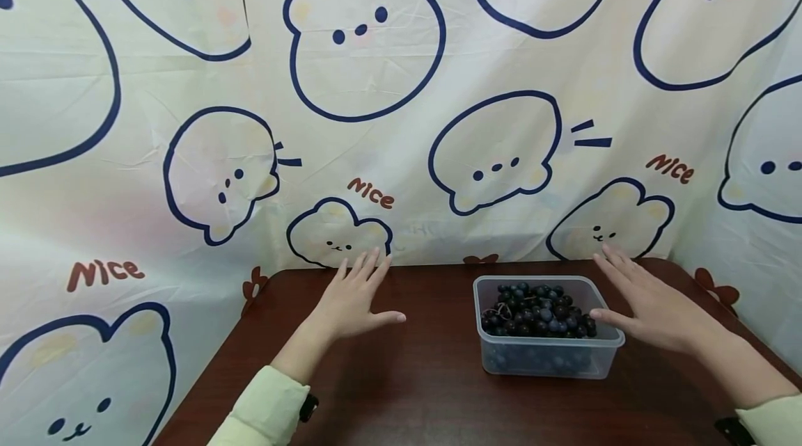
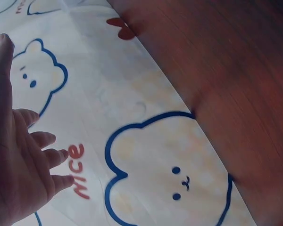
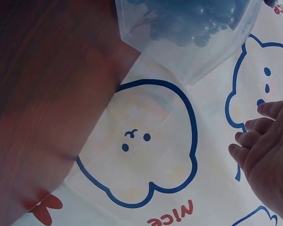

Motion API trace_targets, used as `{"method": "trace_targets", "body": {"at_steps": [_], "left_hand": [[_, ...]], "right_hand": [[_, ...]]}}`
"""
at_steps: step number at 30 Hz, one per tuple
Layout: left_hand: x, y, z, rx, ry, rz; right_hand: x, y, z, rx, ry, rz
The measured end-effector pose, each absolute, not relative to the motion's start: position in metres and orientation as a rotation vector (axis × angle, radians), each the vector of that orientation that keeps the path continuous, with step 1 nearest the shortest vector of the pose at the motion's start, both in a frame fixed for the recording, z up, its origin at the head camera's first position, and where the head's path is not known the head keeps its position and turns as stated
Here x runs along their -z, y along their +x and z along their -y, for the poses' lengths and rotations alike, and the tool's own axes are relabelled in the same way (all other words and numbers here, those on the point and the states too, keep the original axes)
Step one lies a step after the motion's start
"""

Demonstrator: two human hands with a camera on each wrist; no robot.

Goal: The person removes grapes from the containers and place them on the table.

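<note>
A clear plastic container (image 1: 545, 361) full of dark grapes (image 1: 532, 312) stands on the right half of the brown table. My right hand (image 1: 654, 303) hovers at the container's right side, fingers extended, its thumb overlapping the rim in the head view. In the right wrist view that hand (image 3: 269, 146) shows with spread fingers and nothing in them, and the container (image 3: 188, 66) appears above it. Left of the container, my left hand (image 1: 354, 303) is held over the table with fingers straight and thumb stretched out. The left wrist view shows this hand (image 2: 23, 160) holding nothing.
The dark brown wooden table (image 1: 407, 397) runs back to a pale cloth (image 1: 388, 168) printed with bear outlines, which hangs behind it and down both sides. Black bands (image 1: 308, 407) sit at both wrists by the pale green sleeves (image 1: 266, 408).
</note>
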State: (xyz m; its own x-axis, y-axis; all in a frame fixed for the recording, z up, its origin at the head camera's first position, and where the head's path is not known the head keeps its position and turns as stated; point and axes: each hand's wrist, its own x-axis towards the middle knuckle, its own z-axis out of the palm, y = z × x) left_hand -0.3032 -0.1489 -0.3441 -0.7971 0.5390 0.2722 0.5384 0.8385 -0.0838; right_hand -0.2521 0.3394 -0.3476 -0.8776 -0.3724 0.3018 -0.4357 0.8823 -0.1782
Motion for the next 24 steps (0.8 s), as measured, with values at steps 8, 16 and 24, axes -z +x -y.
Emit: {"method": "trace_targets", "body": {"at_steps": [8,16,24], "left_hand": [[0.345,-0.299,0.124,0.052,-0.920,2.721],[0.349,-0.299,0.101,0.057,-1.022,2.695],[0.352,-0.297,0.084,0.089,-1.092,2.698]], "right_hand": [[0.353,-0.252,-0.338,-0.428,0.584,2.833],[0.363,-0.251,-0.338,-0.495,0.559,2.859],[0.372,-0.249,-0.339,-0.478,0.563,2.849]]}}
